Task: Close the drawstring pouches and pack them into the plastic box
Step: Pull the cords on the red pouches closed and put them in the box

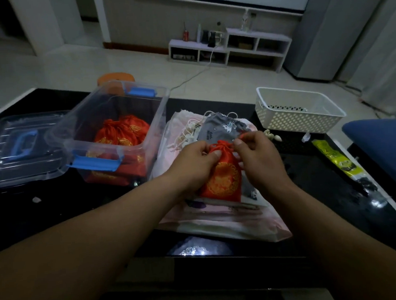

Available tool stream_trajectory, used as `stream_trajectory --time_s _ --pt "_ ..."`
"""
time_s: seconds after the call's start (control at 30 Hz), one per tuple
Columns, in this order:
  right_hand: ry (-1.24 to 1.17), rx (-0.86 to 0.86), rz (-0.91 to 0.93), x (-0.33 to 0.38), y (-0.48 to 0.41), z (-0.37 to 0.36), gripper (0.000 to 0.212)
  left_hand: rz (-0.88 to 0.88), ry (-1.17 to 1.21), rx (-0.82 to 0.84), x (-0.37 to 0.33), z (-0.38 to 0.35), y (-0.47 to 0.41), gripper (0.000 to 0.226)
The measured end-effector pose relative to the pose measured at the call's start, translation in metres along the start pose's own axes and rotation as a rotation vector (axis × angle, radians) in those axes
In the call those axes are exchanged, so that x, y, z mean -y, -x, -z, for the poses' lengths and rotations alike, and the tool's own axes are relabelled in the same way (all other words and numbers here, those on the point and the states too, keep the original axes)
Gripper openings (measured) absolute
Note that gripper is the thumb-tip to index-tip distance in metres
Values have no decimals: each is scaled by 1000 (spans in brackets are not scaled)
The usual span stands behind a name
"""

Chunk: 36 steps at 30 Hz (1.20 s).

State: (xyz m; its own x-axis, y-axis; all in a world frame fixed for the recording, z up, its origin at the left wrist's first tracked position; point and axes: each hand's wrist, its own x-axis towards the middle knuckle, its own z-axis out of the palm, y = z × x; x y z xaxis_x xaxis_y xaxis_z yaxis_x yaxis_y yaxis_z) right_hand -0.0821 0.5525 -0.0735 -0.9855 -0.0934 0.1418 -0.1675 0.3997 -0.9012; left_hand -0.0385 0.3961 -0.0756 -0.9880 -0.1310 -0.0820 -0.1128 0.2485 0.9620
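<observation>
while the left hand (199, 160) grips the gathered neck of a red pouch (222, 178), thumb pressed on the fabric, the right hand (254, 155) pinches the red drawstring (241, 136) just beside the mouth. one hand anchors the bag so the other can pull the cord against it. the pouch stands roughly upright on a pile of pink and white pouches (220, 221) near the front of the dark surface (55, 206), which keeps it close to the body and raised where both hands can meet it. its mouth looks nearly cinched, so i judge that closing this one is almost done. a grey pouch (219, 127) lies behind it on the same pile with its white cords loose, likely waiting its turn. the plastic box (157, 120) sits just left of the pile with its lid off and several packed red pouches (120, 131) already inside, so each drop should be short. its clear lid (16, 148) lies further left, out of the way. a white basket (295, 112) stands well apart on the right.
</observation>
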Motion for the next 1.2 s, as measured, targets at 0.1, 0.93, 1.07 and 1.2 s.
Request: stream_trajectory --time_s 0.1,0.93,1.07,1.2 --pt "-172 196 -108 4 3 6 24 -52 19 -46 -5 6 1 19" --pt "-84 196 82 164 -100 -175 19 -74 300 -710 -35 215 21 18" --pt "427 32 141 156 -118 -181 32 -11 175 -563 -34 215 9 14" --pt "488 4 204 146 -103 -172 31 10 98 -464 -32 210 0 38"
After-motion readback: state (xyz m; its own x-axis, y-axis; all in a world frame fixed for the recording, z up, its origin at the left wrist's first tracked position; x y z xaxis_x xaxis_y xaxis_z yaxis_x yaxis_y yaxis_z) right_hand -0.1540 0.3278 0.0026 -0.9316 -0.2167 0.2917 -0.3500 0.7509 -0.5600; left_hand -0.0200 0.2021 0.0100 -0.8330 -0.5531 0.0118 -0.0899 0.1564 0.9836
